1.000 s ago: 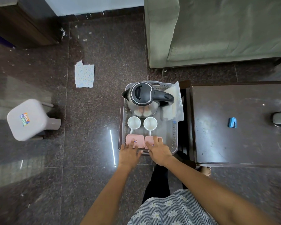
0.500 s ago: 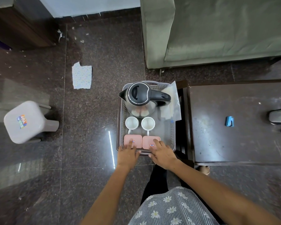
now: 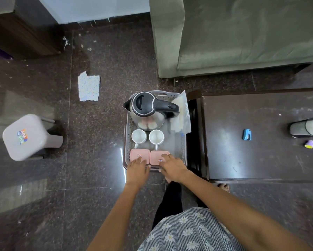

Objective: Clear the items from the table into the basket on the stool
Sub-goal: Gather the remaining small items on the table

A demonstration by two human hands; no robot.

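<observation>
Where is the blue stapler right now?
In the head view, the blue stapler lies on the dark table, right of the basket, near a small purple object.

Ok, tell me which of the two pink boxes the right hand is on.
The right hand rests on the pink box nearer the table, below the right-side white cup. The other pink box is under the left hand.

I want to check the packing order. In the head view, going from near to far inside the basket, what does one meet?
left hand and right hand → two pink boxes → two white cups → kettle, all in the basket.
</observation>
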